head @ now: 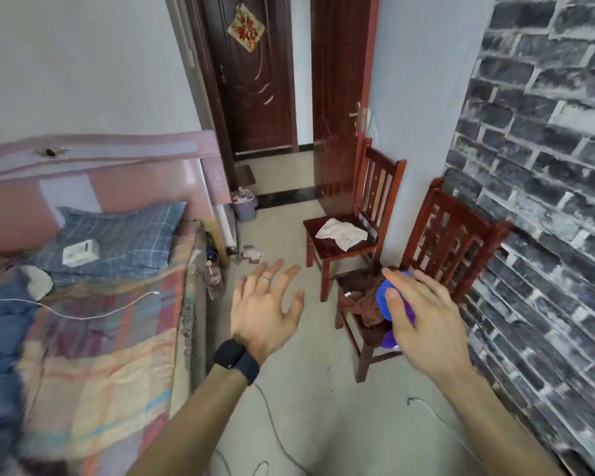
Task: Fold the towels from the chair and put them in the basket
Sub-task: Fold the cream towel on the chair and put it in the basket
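Observation:
Two red wooden chairs stand by the right wall. The near chair (pixel 457 235) carries a heap of towels: a brown towel (pixel 364 297) and a blue-purple towel (pixel 383 300). My right hand (pixel 423 321) is over that heap with fingers spread, the thumb and fingertips touching the blue-purple towel; the hand hides part of it. The far chair (pixel 378 187) has a crumpled white towel (pixel 342 233) on its seat. My left hand (pixel 265 310), with a ring and a black wrist band, hovers open over the floor left of the near chair, holding nothing. No basket shows.
A bed (pixel 100 338) with a striped blanket and a blue checked pillow (pixel 124 238) fills the left. A small purple bin (pixel 245 206) stands by the headboard. Dark wooden doors (pixel 255 80) are at the back. Cables (pixel 275 434) lie on the floor. A grey brick wall (pixel 547 166) runs along the right.

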Tool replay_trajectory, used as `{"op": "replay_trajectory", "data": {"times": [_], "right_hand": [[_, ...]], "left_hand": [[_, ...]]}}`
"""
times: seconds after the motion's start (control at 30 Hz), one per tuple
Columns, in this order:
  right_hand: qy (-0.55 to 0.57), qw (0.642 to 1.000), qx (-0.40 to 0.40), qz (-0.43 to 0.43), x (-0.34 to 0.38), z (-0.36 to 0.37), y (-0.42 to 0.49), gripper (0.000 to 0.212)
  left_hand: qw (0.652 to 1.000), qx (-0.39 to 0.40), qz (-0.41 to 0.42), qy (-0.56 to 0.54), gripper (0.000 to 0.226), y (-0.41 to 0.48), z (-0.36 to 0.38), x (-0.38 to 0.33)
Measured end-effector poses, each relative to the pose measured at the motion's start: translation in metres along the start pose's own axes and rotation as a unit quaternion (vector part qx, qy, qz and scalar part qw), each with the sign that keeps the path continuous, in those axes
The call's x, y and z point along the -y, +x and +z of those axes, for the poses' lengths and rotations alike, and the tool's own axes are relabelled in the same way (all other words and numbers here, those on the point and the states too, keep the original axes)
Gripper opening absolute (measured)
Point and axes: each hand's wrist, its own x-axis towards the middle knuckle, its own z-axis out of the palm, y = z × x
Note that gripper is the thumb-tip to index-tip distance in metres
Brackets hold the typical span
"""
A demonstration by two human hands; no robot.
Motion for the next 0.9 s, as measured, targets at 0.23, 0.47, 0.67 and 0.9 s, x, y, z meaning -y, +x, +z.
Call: {"op": "replay_trajectory", "data": {"times": [0.23, 0.47, 0.67, 0.9], "right_hand": [[-0.025, 0.998, 0.054, -0.005, -0.063, 0.096, 0.026, 0.04], [-0.018, 0.99, 0.122, 0.072, -0.087, 0.161, 0.123, 0.031], [-0.008, 0.979, 0.173, 0.107, -0.104, 0.214, 0.223, 0.033], [-0.022, 0.98, 0.153, 0.122, -0.127, 0.278, 0.325, 0.029]], "left_hand": [[0.993, 0.114, -0.038, 0.002, 0.045, 0.032, 0.091, 0.023], [0.985, 0.149, -0.072, -0.039, 0.044, 0.139, 0.16, 0.059], [0.98, 0.164, -0.096, -0.063, 0.043, 0.257, 0.19, 0.098], [0.978, 0.187, -0.078, -0.055, 0.043, 0.385, 0.232, 0.133]]}}
